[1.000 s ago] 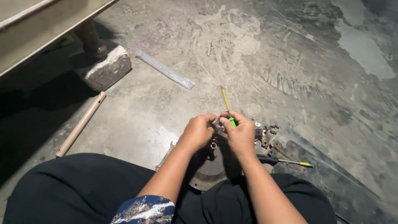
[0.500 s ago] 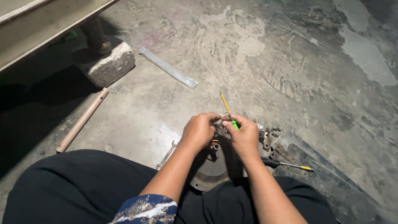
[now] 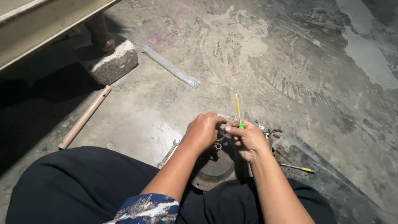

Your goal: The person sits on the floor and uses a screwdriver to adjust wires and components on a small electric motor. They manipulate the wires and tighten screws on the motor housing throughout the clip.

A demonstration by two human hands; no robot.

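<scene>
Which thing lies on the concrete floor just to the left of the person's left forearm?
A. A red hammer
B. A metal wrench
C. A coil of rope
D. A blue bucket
B. A metal wrench lies on the floor beside the left forearm, its open end pointing up toward the left hand; no hammer, bucket or rope is in view.

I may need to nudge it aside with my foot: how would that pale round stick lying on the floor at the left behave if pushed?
The pale stick looks round and straight, so it would probably roll sideways on the smooth concrete floor. It seems rigid, likely light for its length. The stone block beyond its far end might stop it.
</scene>
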